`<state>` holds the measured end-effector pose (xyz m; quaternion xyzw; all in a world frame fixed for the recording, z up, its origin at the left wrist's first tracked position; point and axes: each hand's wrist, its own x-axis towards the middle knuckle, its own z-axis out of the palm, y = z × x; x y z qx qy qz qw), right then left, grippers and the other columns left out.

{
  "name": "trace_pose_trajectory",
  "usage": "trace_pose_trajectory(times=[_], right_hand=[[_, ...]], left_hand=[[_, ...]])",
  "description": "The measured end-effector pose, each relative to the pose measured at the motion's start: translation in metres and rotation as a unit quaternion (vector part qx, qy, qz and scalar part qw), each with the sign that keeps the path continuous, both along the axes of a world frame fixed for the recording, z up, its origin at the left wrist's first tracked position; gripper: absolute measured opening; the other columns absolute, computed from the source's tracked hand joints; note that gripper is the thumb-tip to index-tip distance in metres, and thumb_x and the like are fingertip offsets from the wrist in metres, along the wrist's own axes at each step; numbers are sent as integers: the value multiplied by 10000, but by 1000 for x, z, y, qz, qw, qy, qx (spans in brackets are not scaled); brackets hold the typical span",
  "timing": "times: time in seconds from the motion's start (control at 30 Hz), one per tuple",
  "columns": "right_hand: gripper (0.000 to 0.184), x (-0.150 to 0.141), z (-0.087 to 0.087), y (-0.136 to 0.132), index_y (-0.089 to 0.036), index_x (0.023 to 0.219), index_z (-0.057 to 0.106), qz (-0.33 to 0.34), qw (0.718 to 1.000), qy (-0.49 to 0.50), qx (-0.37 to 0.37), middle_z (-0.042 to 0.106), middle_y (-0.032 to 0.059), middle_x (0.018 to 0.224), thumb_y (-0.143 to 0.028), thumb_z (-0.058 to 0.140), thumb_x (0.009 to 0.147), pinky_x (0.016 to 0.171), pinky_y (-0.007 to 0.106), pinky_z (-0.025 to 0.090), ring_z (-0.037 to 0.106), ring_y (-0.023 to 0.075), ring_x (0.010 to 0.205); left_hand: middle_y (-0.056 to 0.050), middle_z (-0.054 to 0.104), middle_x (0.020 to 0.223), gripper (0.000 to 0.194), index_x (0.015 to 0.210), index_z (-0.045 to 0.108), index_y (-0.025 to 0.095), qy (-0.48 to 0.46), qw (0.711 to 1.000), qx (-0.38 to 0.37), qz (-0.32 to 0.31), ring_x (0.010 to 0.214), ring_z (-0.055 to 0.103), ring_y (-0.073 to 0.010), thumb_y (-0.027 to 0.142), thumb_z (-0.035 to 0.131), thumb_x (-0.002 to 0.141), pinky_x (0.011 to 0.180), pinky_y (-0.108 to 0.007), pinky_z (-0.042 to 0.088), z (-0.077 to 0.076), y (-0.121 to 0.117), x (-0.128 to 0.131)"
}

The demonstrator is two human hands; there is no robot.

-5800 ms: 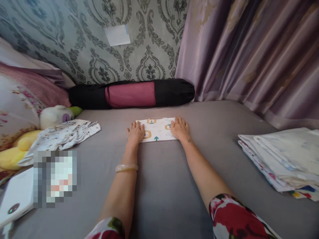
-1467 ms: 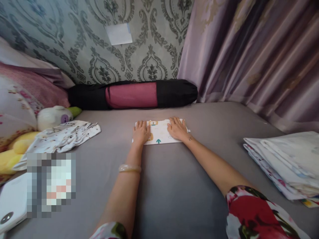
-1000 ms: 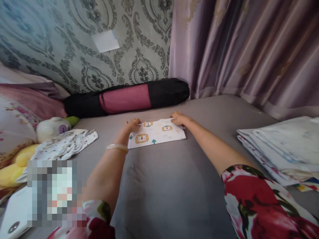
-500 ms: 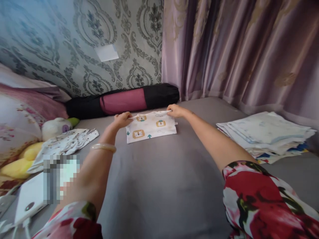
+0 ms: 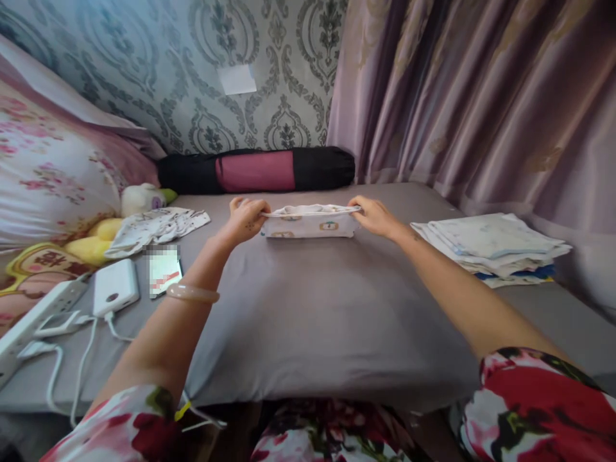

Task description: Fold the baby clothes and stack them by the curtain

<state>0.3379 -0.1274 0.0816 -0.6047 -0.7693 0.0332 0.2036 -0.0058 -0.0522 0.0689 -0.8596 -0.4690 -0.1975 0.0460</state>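
Note:
A small folded white cloth with lion prints [image 5: 310,224] is lifted off the grey bed sheet [image 5: 317,308], its lower edge still near the sheet. My left hand [image 5: 246,218] pinches its upper left corner. Its upper right corner is pinched by my right hand [image 5: 374,215]. The top edge is stretched taut between the two hands. Both arms reach forward over the bed, and a pale bangle [image 5: 191,293] sits on my left wrist.
A stack of folded cloths [image 5: 491,247] lies at the right. An unfolded spotted garment [image 5: 156,226], plush toys [image 5: 139,199], a power bank [image 5: 115,287], a phone and cables lie at the left. A black-and-pink rolled bag [image 5: 260,170] rests against the wall, curtains right.
My hands went from pressing flat on the cloth to pinching its far corners and lifting it off the sheet. The view pulled back and dropped lower.

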Motion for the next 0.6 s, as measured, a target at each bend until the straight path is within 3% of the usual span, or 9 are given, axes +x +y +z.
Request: trace_pose_trajectory(times=[0.17, 0.3, 0.47, 0.6], right_hand=[[280, 2, -34, -54, -192, 1128, 582, 18, 999, -19, -40, 652, 101, 1117, -186, 413, 906, 909, 328, 373, 563, 234, 1029], [278, 0, -59, -81, -202, 1103, 581, 53, 996, -67, -24, 638, 99, 1116, -157, 412, 887, 947, 325, 352, 540, 229, 1064], [289, 0, -78, -100, -210, 1085, 592, 97, 989, -108, -19, 628, 109, 1107, -142, 391, 888, 923, 324, 365, 533, 224, 1054], [358, -1, -75, -107, -198, 1067, 607, 109, 987, -103, -50, 623, 94, 1122, -56, 390, 820, 886, 310, 379, 531, 211, 1063]], left_hand=[[-29, 657, 924, 269, 1041, 589, 254, 29, 996, -35, -74, 966, 564, -200, 201, 413, 845, 1109, -436, 151, -26, -54, -11], [-48, 647, 1072, 433, 1174, 574, 284, 59, 990, -79, -105, 1049, 554, -208, 132, 412, 803, 1122, -453, 154, -41, -86, -15], [-60, 633, 1075, 489, 1187, 612, 305, 115, 978, -127, -120, 1078, 541, -231, 109, 409, 788, 1107, -471, 196, -57, -101, -18], [-56, 631, 1039, 478, 1212, 615, 313, 122, 972, -150, -130, 1062, 555, -232, 169, 450, 788, 1074, -466, 248, -61, -102, -24]])
